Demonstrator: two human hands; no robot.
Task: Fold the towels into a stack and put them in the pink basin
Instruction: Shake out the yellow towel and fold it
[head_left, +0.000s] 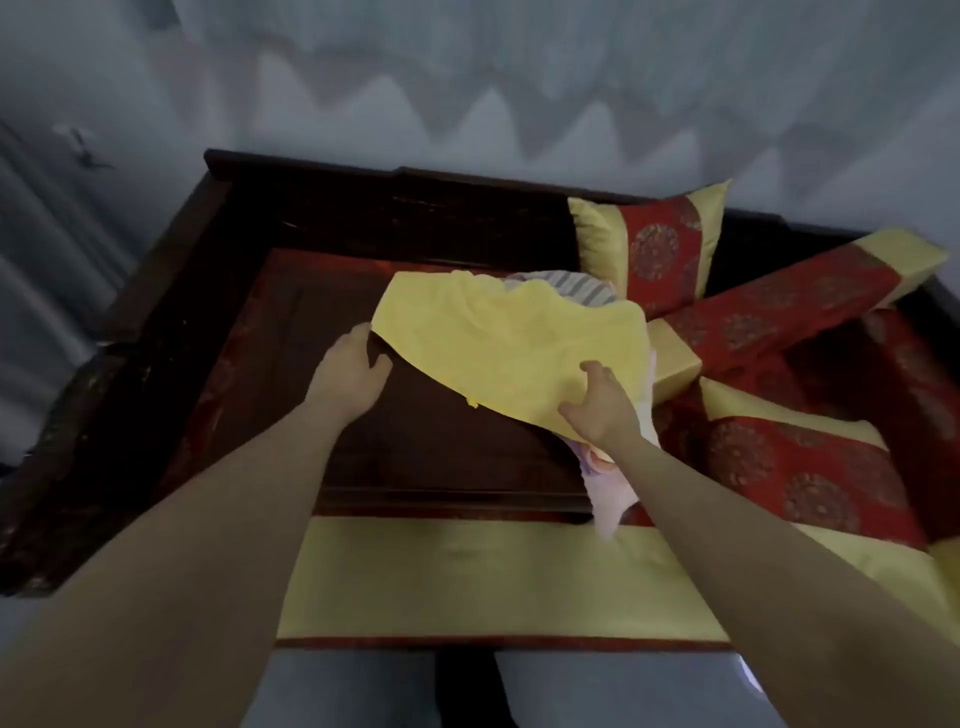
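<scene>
The dark wooden bench fills most of what I can see from here, its red seat cushion running across with a broad yellow band along the near edge. Red-and-gold pillows are piled at the right end. I can't see a pink basin anywhere.

The yellow towel is held up over the seat, spread but sagging, its far edge rumpled. Beneath it on the right lies a heap of other cloth: a striped towel peeks out behind, and a pale pink cloth trails down toward the yellow band.

The left hand grips the towel's left corner, fingers curled round the edge. The right hand pinches the near edge, thumb on top. Both are grasping the yellow towel.

This looks like the start of folding this towel — nothing I can see is folded or stacked yet. To do it well, I'd say draw it left, clear of the heap, onto the bare dark part of the seat, and pull the two held points apart until the sag is gone. Then lay it flat before the first fold — otherwise that rumpled far edge will be folded in crooked.
</scene>
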